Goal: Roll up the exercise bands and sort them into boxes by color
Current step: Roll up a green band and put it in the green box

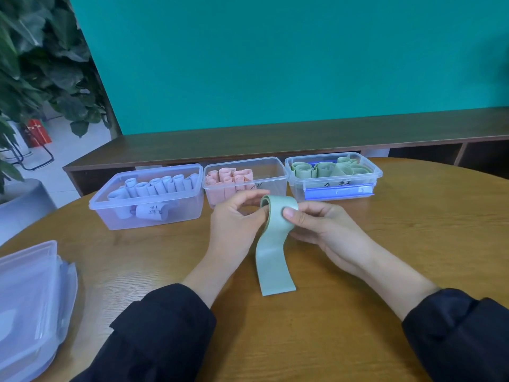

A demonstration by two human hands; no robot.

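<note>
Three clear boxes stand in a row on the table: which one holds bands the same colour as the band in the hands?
The right-hand box, holding green rolls; the others hold pink and pale lilac.

Both arms reach forward in dark sleeves (154, 332). The left hand (237, 219) and the right hand (316, 224) meet in the middle, close together. The fingers (292, 212) of each hand curl and pinch the green band (275, 244).
</note>
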